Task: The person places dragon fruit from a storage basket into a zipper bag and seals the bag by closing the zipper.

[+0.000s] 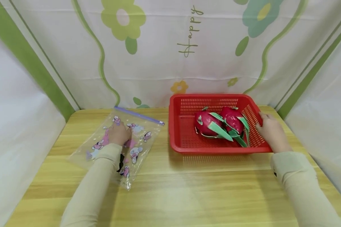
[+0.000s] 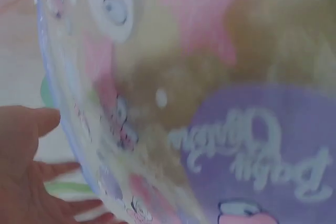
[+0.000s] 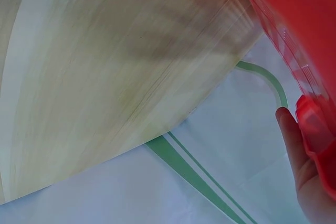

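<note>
A clear plastic zip bag (image 1: 136,134) printed with pink and white cartoon figures lies flat on the left of the table, its purple zip strip (image 1: 139,115) toward the back. My left hand (image 1: 119,134) is over the bag's middle, and the left wrist view shows its fingers loosely spread along the bag's edge. On the right, a red plastic basket (image 1: 173,126) carries two dragon fruits, one (image 1: 206,123) left of the other (image 1: 231,118), both pink with green leaf-like scales. My right hand (image 1: 273,132) grips the basket's right rim.
The wooden table (image 1: 176,195) extends in front of the basket and bag. A white cloth (image 1: 159,63) with flowers and the word Happy hangs behind it. White cloth sides (image 1: 20,94) with green stripes stand at left and right.
</note>
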The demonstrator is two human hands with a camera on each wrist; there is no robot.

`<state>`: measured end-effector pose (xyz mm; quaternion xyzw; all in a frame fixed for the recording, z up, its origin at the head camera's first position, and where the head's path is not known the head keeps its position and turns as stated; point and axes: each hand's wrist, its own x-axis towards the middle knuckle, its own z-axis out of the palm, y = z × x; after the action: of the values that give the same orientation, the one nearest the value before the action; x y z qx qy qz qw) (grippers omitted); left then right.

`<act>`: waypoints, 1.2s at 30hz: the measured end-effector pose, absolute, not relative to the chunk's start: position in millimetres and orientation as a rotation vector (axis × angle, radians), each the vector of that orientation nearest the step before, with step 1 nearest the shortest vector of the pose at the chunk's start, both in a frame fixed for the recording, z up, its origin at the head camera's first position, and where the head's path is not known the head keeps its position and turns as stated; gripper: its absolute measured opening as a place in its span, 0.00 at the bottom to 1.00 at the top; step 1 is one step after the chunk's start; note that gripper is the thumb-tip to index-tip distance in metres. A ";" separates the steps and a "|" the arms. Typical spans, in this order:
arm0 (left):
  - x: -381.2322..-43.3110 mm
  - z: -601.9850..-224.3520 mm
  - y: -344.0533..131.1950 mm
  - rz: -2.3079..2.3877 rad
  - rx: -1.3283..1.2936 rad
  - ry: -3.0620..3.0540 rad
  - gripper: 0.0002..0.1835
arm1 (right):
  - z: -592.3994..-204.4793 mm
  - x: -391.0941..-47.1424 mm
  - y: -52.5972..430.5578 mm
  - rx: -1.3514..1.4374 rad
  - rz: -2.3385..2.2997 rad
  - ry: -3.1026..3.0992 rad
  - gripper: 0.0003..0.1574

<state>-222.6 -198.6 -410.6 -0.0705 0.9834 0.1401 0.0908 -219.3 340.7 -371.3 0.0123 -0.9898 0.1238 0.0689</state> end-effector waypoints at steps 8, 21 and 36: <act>-217.0 -418.2 -192.5 0.424 -0.346 2.779 0.47 | -371.6 -219.1 339.1 0.030 0.399 -2.974 0.34; -212.3 -407.8 -215.8 0.457 0.067 2.700 0.45 | -371.7 -218.7 339.0 0.045 0.400 -2.976 0.34; -218.6 -411.9 -177.6 0.592 -0.013 2.960 0.22 | -372.8 -218.7 338.6 0.041 0.373 -2.980 0.33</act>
<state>-218.6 -177.6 -411.9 -0.0043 0.9787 0.1959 0.0613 -218.7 338.6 -372.8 0.0135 -0.9898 0.1238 0.0691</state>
